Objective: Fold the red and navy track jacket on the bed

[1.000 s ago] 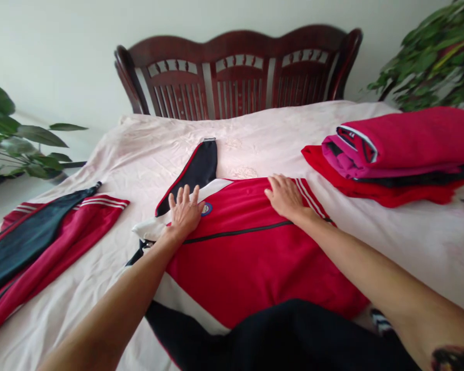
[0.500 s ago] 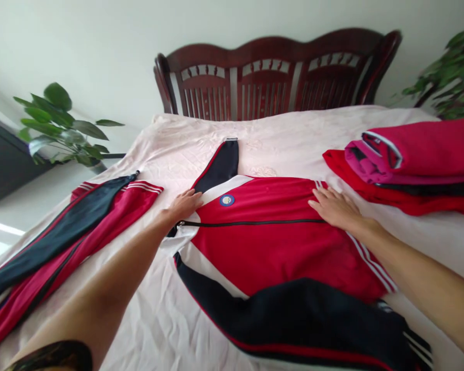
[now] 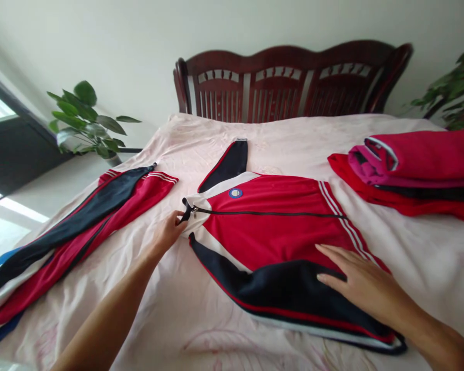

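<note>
A red track jacket [image 3: 255, 232] with navy sleeves, white shoulders and a round badge lies zipped up on the bed, its collar to the left and striped hem to the right. My left hand [image 3: 169, 226] is closed on the dark edge of the collar, beside the zip pull. Over the lower right of the jacket, between hem and near sleeve [image 3: 294, 288], is my right hand [image 3: 358, 281], fingers apart and holding nothing; whether it touches the cloth I cannot tell. The far sleeve [image 3: 228, 162] stretches out toward the headboard.
Another red and navy jacket [image 3: 85, 226] lies folded lengthwise on the left. At the right is a stack of folded red and pink clothes [image 3: 429, 165]. A pale sheet [image 3: 170, 309] covers the bed; a dark wooden headboard [image 3: 278, 93] and potted plants [image 3: 88, 121] stand behind.
My left hand has shifted from the far shoulder to the collar and grips it. My right hand has come nearer from the far hem. The near sleeve's cuff end has moved inward.
</note>
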The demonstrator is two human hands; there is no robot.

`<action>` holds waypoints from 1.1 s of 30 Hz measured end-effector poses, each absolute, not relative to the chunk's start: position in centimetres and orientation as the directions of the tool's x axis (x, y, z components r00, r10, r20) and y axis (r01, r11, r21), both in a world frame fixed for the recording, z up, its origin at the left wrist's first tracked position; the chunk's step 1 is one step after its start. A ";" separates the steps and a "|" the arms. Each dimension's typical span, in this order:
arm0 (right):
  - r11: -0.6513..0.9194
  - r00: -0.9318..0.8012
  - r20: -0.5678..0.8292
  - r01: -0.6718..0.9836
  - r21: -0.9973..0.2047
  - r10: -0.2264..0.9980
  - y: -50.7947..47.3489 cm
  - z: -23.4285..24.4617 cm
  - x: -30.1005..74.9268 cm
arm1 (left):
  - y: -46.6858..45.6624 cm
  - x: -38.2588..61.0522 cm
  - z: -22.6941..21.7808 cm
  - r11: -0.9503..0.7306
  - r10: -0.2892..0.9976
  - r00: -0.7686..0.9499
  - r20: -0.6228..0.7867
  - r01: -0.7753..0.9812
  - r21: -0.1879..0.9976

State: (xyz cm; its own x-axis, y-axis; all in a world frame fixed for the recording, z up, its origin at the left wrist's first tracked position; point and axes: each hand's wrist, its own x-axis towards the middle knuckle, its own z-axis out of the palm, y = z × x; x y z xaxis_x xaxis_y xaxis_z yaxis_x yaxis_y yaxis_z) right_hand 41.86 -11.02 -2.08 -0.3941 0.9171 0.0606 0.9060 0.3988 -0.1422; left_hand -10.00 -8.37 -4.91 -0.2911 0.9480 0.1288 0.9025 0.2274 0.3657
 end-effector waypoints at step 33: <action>0.423 -0.445 0.230 0.895 0.139 0.865 -13.5 -1.1 44.7 | -12.0 -7.4 -3.9 -0.534 0.841 0.452 0.299 0.783 0.318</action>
